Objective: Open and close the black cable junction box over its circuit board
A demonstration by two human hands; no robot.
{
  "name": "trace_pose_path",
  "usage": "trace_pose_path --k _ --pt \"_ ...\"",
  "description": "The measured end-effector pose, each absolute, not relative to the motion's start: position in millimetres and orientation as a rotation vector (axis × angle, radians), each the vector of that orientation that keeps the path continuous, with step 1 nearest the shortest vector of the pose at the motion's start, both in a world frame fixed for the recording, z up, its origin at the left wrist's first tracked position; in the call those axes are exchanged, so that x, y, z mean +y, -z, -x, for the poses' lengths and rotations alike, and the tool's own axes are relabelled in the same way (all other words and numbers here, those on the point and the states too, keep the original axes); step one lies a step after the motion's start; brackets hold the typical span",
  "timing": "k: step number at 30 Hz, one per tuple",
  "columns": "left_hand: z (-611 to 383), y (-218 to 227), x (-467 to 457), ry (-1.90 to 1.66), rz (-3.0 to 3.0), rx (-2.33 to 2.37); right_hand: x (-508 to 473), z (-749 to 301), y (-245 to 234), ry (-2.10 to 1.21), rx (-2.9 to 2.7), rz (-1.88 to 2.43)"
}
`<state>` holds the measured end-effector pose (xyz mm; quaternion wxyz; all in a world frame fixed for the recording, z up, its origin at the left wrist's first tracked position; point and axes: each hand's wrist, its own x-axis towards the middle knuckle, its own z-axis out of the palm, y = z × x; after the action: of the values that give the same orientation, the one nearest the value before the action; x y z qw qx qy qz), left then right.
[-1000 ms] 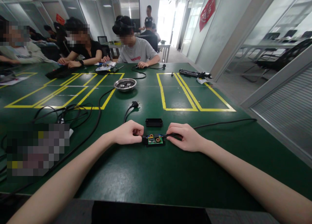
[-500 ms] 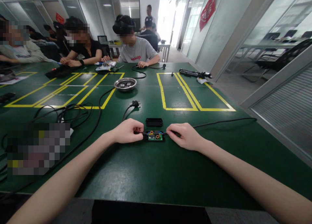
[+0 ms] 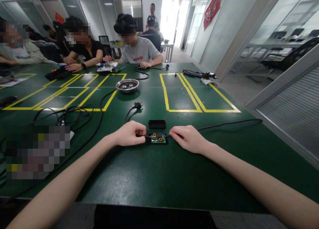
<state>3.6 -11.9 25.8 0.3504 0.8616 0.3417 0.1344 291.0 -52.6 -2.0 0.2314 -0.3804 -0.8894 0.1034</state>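
Note:
A small green circuit board (image 3: 155, 140) with copper-wound coils sits in an open black plastic case on the table, coloured wires at both its ends. Behind it lies the matching black case half (image 3: 157, 124), hollow side up. My left hand (image 3: 130, 133) is closed on the black power cord at the case's left end; that cord's plug (image 3: 137, 105) rests farther back. At the right end, my right hand (image 3: 187, 138) pinches a black cable (image 3: 229, 123), which runs off to the right. Fingers hide the gripped stretches of both cords.
Across the green table (image 3: 119, 182), a metal bowl (image 3: 127, 85) holds small metal parts. Tangled black cables (image 3: 74, 113) lie at left beside a blurred-out object. A black folded stand-like item (image 3: 198, 74) lies at the back right. Several co-workers sit at the far side.
My hands keep their hold on both cords, and the board stays where it was. At the back left, a co-worker's hands have moved apart over a black object. The view has shifted slightly.

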Motion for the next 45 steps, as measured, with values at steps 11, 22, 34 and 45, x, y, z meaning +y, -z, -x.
trace_pose_path --k 11,22,34,45 --pt "-3.6 -23.6 -10.5 -0.333 -2.234 0.879 -51.4 -290.6 4.6 -0.267 -2.466 1.06" --pt "-4.4 -23.7 -11.4 -0.324 -2.227 0.896 -51.5 -291.3 4.7 -0.282 -2.472 1.064" --pt "-3.5 -22.5 -9.6 -0.307 -2.228 0.875 -50.8 -291.2 4.0 -0.307 -2.507 1.075" --pt "-3.5 -23.4 -11.1 -0.321 -2.223 0.845 -50.0 -290.4 4.2 -0.294 -2.537 1.076"
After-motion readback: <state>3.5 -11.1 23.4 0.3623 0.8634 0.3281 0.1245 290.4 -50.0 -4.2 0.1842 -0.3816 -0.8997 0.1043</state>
